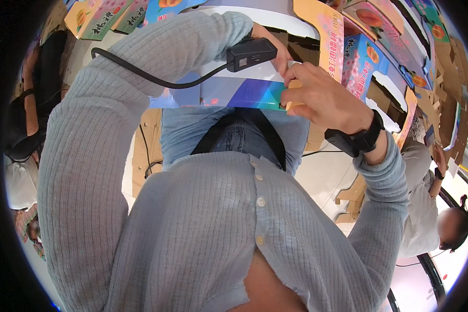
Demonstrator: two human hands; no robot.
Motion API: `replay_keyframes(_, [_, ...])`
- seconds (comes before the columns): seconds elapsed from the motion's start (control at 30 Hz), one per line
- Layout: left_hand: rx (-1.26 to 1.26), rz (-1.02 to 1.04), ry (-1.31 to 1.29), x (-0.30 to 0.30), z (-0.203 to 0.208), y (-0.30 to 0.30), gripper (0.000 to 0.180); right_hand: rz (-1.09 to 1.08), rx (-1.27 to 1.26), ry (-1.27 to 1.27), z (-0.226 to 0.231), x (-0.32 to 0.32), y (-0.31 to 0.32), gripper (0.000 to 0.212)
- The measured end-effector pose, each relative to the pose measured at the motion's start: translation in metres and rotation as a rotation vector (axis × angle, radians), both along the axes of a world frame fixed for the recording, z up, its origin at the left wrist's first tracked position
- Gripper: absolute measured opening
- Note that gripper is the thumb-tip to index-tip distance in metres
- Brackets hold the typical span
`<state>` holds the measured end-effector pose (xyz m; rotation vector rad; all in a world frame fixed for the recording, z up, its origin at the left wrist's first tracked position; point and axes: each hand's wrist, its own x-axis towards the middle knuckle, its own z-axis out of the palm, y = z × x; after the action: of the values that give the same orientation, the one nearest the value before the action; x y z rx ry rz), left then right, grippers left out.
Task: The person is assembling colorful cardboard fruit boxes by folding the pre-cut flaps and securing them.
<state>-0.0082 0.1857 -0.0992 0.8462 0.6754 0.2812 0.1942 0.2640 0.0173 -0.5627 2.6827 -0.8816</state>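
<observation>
Across my lap lies a cardboard box [210,93] with a blue, purple and green side panel and a pale inside. My right hand [322,96] is closed on its right end, with thumb and fingers pinching an orange flap at the corner. My left hand [279,52] reaches round the far side to the same corner, its fingers bent against the cardboard beside my right fingertips. A black device [251,54] with a cable covers part of the left wrist and hand. The right wrist wears a black strap [366,136].
Printed fruit cartons [361,62] crowd the far side and right, some open. More cartons [106,21] stand at the far left. Flat brown cardboard [145,143] lies on the floor. People sit at the left [26,179] and right [421,203]. A black cable [161,80] loops over my left sleeve.
</observation>
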Motion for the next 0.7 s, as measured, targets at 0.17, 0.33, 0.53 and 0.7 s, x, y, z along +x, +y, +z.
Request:
replay_keyframes(0.17, [0.361, -0.01, 0.023, -0.019, -0.011, -0.004, 0.03, -0.015, -0.11, -0.053, -0.009, 0.0, 0.003, 0.02])
replay_keyframes(0.33, [0.068, 0.131, 0.16, -0.018, 0.006, -0.018, 0.025, -0.011, -0.116, -0.001, -0.018, -0.003, 0.001, 0.023])
replay_keyframes(0.53, [0.198, 0.072, 0.24, -0.016, 0.003, -0.019, 0.031, -0.094, -0.08, -0.007, -0.023, 0.001, -0.005, 0.056])
replay_keyframes(0.7, [0.379, -0.006, 0.318, -0.01, 0.022, -0.021, 0.034, -0.256, 0.084, 0.06, -0.025, 0.001, -0.003, 0.086])
